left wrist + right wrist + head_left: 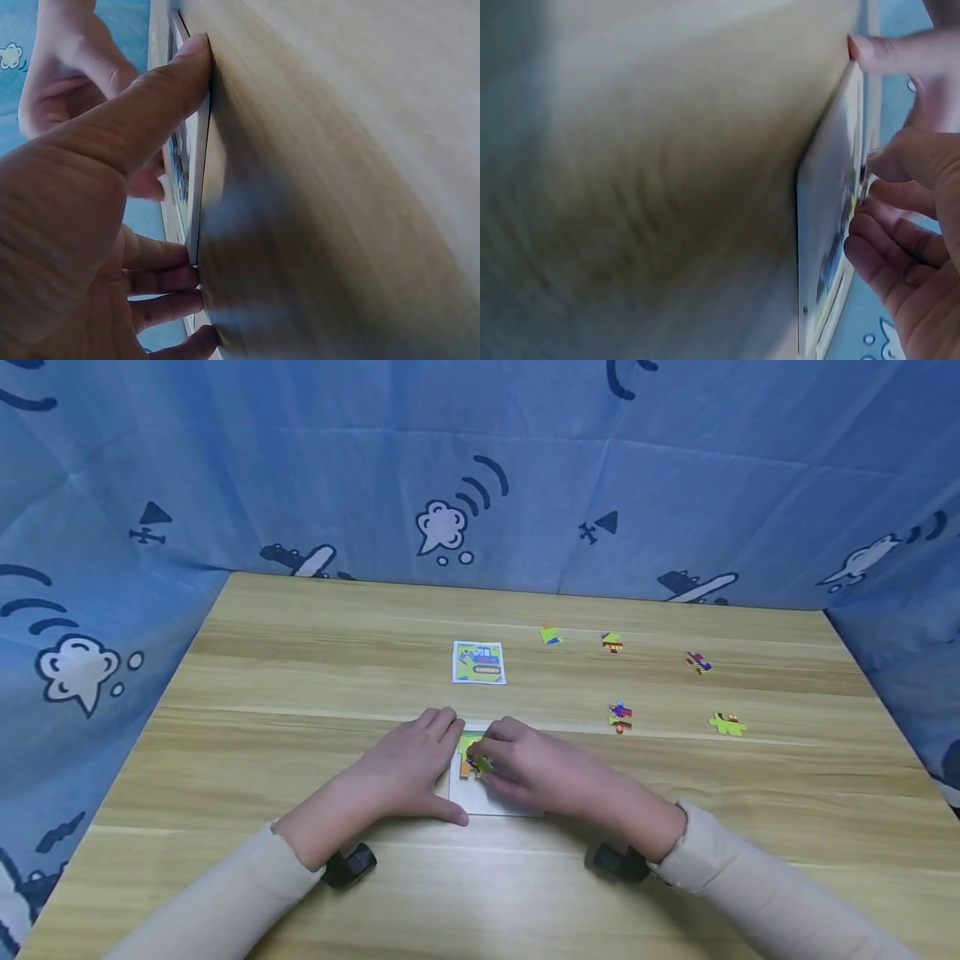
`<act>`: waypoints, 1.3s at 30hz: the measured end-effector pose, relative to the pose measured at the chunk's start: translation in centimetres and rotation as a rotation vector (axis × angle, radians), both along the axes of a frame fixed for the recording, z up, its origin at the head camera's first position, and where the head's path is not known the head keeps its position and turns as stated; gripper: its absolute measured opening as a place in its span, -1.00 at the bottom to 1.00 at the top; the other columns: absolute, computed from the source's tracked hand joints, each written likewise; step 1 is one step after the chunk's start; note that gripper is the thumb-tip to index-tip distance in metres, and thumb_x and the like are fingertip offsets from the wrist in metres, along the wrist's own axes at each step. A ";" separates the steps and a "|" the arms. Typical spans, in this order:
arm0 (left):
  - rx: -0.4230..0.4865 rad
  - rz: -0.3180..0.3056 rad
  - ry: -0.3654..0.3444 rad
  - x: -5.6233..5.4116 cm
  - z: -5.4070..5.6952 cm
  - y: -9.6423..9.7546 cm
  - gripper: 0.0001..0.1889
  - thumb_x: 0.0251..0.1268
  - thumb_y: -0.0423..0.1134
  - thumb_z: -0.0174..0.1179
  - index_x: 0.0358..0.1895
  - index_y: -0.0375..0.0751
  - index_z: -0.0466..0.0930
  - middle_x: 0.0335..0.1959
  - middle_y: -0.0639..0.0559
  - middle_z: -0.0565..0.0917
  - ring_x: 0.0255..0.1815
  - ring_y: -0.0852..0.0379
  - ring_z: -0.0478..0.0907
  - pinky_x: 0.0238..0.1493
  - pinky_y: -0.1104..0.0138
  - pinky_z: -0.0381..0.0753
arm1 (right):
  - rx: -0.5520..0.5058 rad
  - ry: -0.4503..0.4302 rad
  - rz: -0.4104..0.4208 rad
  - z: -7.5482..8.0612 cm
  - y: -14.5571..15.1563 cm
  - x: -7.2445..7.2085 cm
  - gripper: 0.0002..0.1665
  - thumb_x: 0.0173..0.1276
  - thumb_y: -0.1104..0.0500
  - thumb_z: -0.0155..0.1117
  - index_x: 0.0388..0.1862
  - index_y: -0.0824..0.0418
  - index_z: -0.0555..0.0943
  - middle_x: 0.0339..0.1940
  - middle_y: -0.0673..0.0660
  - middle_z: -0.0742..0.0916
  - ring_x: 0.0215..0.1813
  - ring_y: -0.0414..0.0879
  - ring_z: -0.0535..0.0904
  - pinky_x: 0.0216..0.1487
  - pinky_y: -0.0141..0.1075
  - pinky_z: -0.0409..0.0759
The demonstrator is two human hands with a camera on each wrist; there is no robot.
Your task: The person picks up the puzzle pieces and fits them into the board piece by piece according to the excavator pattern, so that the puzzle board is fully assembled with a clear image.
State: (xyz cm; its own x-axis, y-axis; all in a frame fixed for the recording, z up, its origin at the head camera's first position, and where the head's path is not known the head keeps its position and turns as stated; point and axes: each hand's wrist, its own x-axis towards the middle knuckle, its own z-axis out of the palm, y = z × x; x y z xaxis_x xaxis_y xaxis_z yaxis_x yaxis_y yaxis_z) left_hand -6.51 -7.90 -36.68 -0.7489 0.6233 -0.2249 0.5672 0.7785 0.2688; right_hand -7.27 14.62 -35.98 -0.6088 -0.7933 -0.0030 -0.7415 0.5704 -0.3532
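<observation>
Right hand [551, 768] pinches 1 puzzle piece [482, 764], likely light, stiff: grip edges. Left hand [411, 768], fingers extended, touches board [491, 802] between hands.

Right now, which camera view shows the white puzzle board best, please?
The head view: it looks down on the puzzle board, though the right hand partly covers it. The left wrist view shows mostly its edge; the right wrist view shows its surface only at a steep slant.
</observation>
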 end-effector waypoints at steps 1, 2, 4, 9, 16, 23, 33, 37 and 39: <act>0.004 -0.002 0.005 0.0 0.0 0.0 0.25 -0.02 0.46 0.47 0.54 -0.43 0.24 0.43 -0.23 0.40 0.44 -0.14 0.38 0.48 0.03 0.50 | -0.004 0.008 0.010 -0.1 -0.1 0.1 -0.65 0.44 0.18 0.39 0.16 0.21 0.72 0.03 0.09 0.72 0.06 -0.11 0.66 0.12 -0.25 0.74; 0.005 -0.004 0.009 0.0 0.0 0.0 0.25 -0.02 0.46 0.47 0.53 -0.43 0.24 0.42 -0.22 0.40 0.42 -0.14 0.39 0.47 0.03 0.51 | -0.009 0.021 0.018 -0.2 -0.2 0.2 -0.66 0.43 0.19 0.39 0.15 0.21 0.72 0.02 0.09 0.72 0.06 -0.10 0.66 0.10 -0.25 0.74; 0.007 -0.007 0.016 0.0 0.0 -0.1 0.24 -0.03 0.46 0.48 0.52 -0.43 0.25 0.39 -0.21 0.41 0.40 -0.12 0.40 0.45 0.05 0.52 | -0.016 0.048 0.031 -0.5 -0.4 0.3 -0.68 0.41 0.20 0.40 0.12 0.22 0.73 -0.01 0.09 0.72 0.04 -0.10 0.66 0.07 -0.27 0.74; 0.010 -0.010 0.022 -0.1 -0.1 -0.1 0.23 -0.01 0.46 0.46 0.52 -0.43 0.25 0.39 -0.21 0.41 0.40 -0.12 0.39 0.45 0.05 0.52 | -0.020 0.125 0.034 -0.7 -0.6 0.5 -0.70 0.38 0.20 0.43 0.07 0.20 0.75 -0.04 0.07 0.73 0.02 -0.11 0.66 0.03 -0.30 0.74; 0.019 -0.010 0.024 0.0 0.1 -0.1 0.22 -0.02 0.44 0.48 0.50 -0.44 0.27 0.37 -0.21 0.42 0.36 -0.13 0.41 0.42 0.05 0.55 | 0.011 0.165 0.013 -0.8 -0.9 0.7 -0.70 0.38 0.18 0.44 0.06 0.18 0.76 -0.04 0.06 0.73 0.04 -0.12 0.67 0.02 -0.30 0.76; 0.022 -0.003 0.019 0.0 0.1 -0.2 0.22 -0.02 0.44 0.49 0.50 -0.43 0.26 0.38 -0.21 0.42 0.38 -0.13 0.40 0.43 0.04 0.54 | 0.022 0.192 0.014 -0.8 -1.1 0.9 -0.73 0.37 0.21 0.43 0.04 0.17 0.76 -0.06 0.05 0.73 0.02 -0.12 0.66 0.01 -0.30 0.75; 0.025 -0.006 0.024 0.1 0.0 -0.2 0.22 -0.03 0.45 0.49 0.50 -0.42 0.27 0.36 -0.19 0.43 0.36 -0.12 0.41 0.41 0.05 0.56 | 0.041 0.172 -0.010 -0.9 -1.2 1.1 -0.74 0.37 0.23 0.42 0.03 0.18 0.77 -0.03 0.05 0.74 0.06 -0.07 0.63 0.02 -0.26 0.75; 0.025 -0.010 0.020 0.1 0.0 -0.1 0.22 -0.02 0.45 0.48 0.51 -0.43 0.26 0.38 -0.20 0.42 0.37 -0.12 0.40 0.43 0.05 0.54 | 0.039 0.166 -0.009 -0.8 -1.3 1.1 -0.75 0.37 0.24 0.41 0.01 0.18 0.76 -0.05 0.04 0.73 0.07 -0.08 0.63 0.00 -0.26 0.75; 0.023 -0.010 0.018 0.1 0.0 -0.1 0.22 -0.02 0.45 0.48 0.51 -0.43 0.26 0.38 -0.20 0.42 0.38 -0.12 0.40 0.44 0.05 0.53 | 0.042 0.161 -0.011 -0.8 -1.3 1.1 -0.76 0.38 0.24 0.40 0.02 0.17 0.76 -0.06 0.02 0.72 0.07 -0.09 0.63 0.00 -0.27 0.75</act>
